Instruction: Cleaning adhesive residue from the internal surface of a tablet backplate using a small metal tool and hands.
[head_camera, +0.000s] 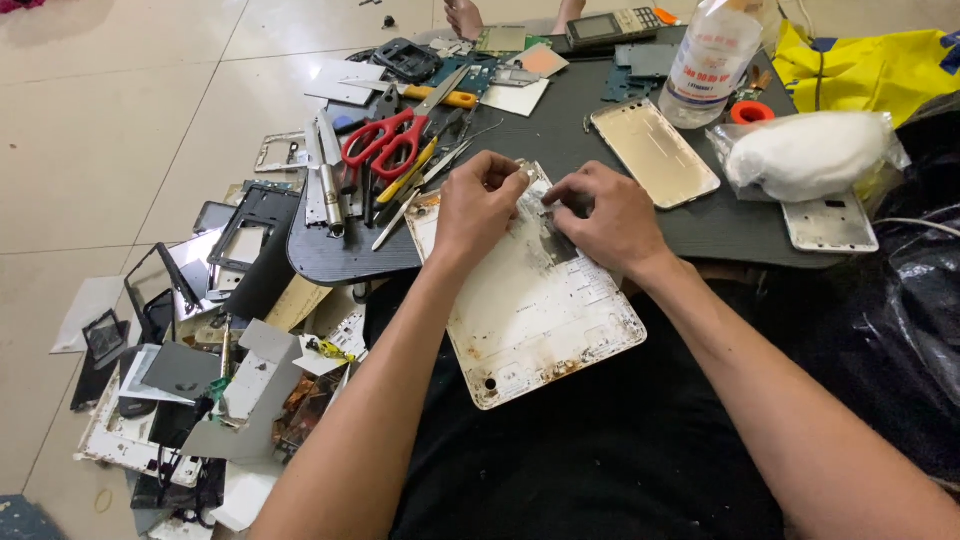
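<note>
Far out at nine o'clock, on the tiled floor: a heap of dismantled screen frames and broken panels, dark and grey, piled loosely. Nearer, at about ten o'clock on the edge of the dark work mat: red-handled scissors, with a metal tool and several tweezers beside.

In the centre, across the lap and partly on the mat: a white tablet back cover, inner side up, stained brown with old glue along the lower rim. Thin and broad, so most probably light, but easy to flex or crack; best held by the long side edges, not by the corners. Sticky residue likely, so not slippery.

Left hand at the top of the cover, around twelve o'clock of it, fingers curled and closed, pinching something small and pale at the upper rim; exactly what is pinched, impossible to tell. Right hand just beside, at one o'clock of the cover, fingertips pressed down on a darker grey patch near the top edge, closed in a pressing pinch against the cover itself.

Further right, at one o'clock on the mat: a gold phone back, then a clear plastic bottle. At two o'clock: a white bundle in a transparent bag, a silver phone back below it, and yellow cloth behind.
</note>
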